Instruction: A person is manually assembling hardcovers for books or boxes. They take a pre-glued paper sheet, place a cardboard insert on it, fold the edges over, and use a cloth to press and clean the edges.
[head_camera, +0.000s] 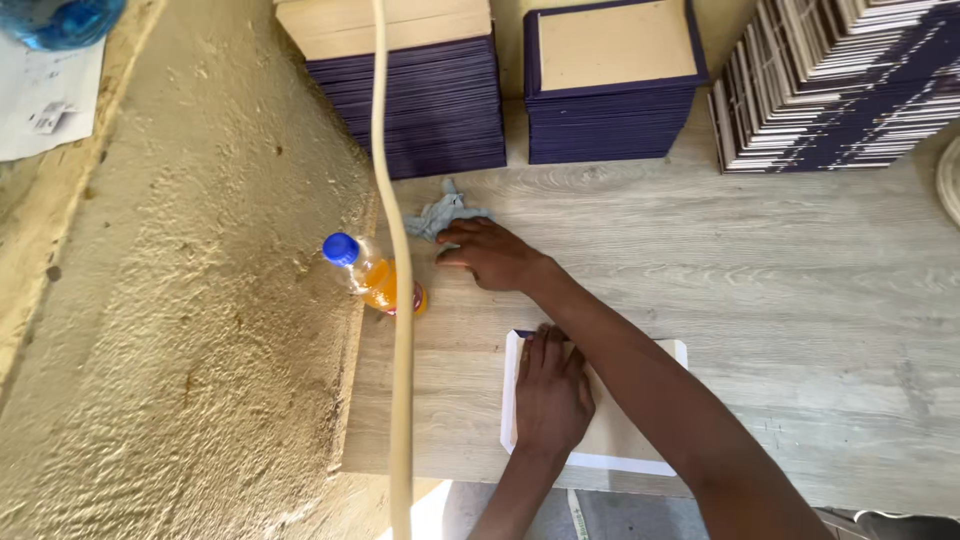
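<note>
orange bottle (378, 279) with blue cap, grey rag (443, 213).

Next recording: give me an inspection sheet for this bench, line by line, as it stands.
Surface: pale wood-grain table beside a rough yellow wall.
Job's things: tan board on a white sheet; grey rag.
Clutter: orange drink bottle, blue cap, standing by the wall.
Hands: left hand flat on the board; right hand crosses over, at the rag.
Cables: cream cord running down the table's edge.
Surroundings: purple-edged cover stacks along the back.
</note>
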